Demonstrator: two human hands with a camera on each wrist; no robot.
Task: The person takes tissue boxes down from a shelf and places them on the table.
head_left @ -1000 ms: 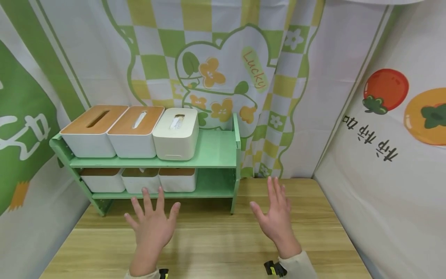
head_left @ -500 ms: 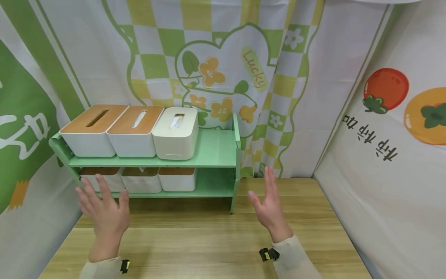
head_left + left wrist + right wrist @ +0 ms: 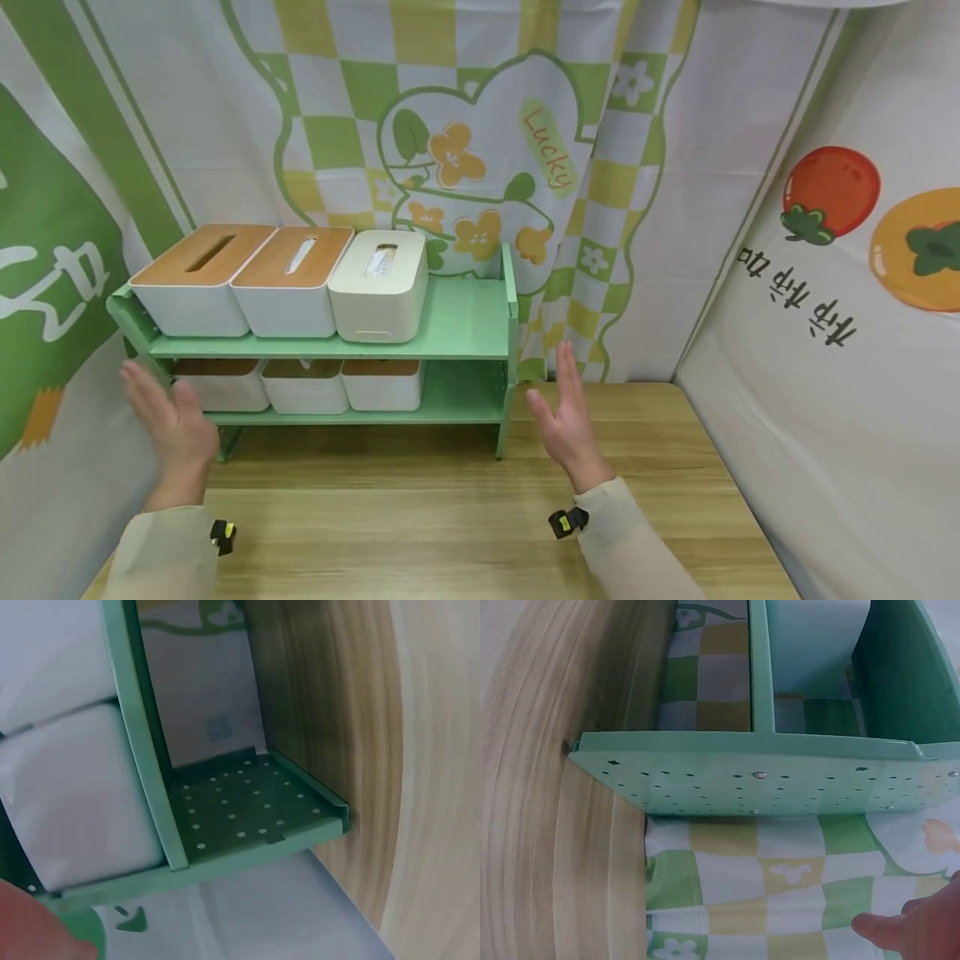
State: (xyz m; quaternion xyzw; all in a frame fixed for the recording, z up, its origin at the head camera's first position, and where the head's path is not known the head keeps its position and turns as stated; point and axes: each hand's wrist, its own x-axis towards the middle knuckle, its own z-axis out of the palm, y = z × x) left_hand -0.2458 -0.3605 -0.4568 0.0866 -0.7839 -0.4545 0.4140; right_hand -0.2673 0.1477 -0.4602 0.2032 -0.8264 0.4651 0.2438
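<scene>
From my station I read this as an approach step: the green two-tier rack [image 3: 450, 348] stands on the wooden worktop [image 3: 420, 517] in front of the checkered curtain [image 3: 337, 142], and my two hands bracket it, holding nothing. The left hand [image 3: 176, 425] is beside the rack's left end and the right hand [image 3: 570, 425] beside its right end, both with fingers straight and the grip apart. On the right there is a gap to the perforated side panel [image 3: 757, 780]; on the left I can't tell whether skin meets the frame (my wrist feed gives only a blurred corner of that hand). Along the upper shelf [image 3: 468, 304], from the left, sit a wide brown-lidded tissue box [image 3: 198, 287], a narrower brown-lidded tissue box [image 3: 292, 287] and a cream tissue box [image 3: 378, 287], with bare shelf to the right; three white boxes [image 3: 306, 392] line the lower shelf [image 3: 463, 387]. As I judge it, taking hold of the rack calls for bringing both palms in to its ends together and keeping it level, since the boxes look loose and a tilt could slide them.
</scene>
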